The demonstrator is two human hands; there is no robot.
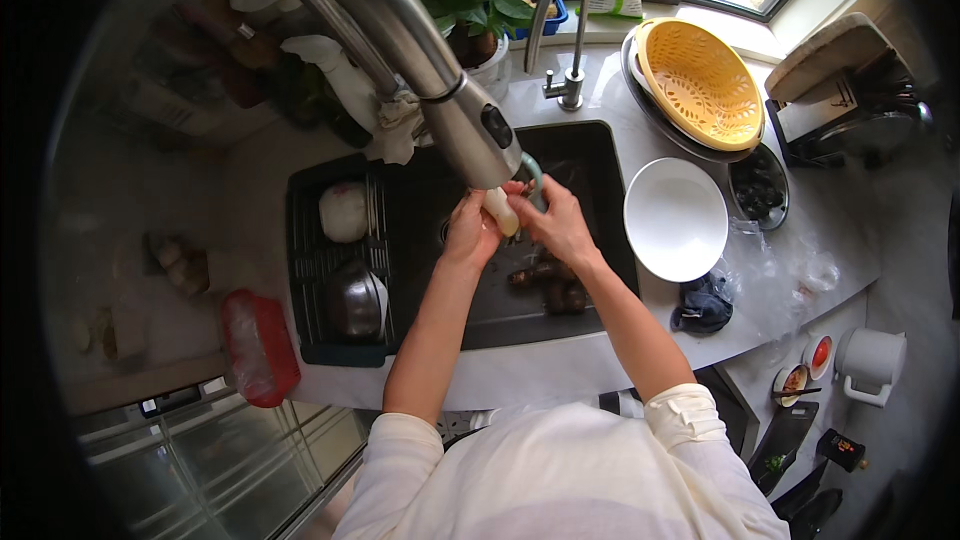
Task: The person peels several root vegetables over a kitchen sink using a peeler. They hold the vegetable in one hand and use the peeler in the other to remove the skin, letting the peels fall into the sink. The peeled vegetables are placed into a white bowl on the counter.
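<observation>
Over the dark sink [480,319], my left hand [471,231] grips a pale, peeled piece of root vegetable [502,214]. My right hand [561,223] holds a tool with a curved pale-green handle, probably a peeler [534,171], close against that piece. Its working end is hidden by my fingers. Below my right hand, several brown unpeeled roots [566,298] lie on the sink floor, with small scraps near them. The pull-down faucet head [480,142] hangs just above both hands and covers part of the view.
A drying rack [300,292] with an upturned metal bowl [358,300] spans the sink's left side. To the right are a white bowl [675,219], a yellow colander [701,82], a dark cloth [703,306] and plastic bags [772,262]. A red basket [259,349] sits at the left counter edge.
</observation>
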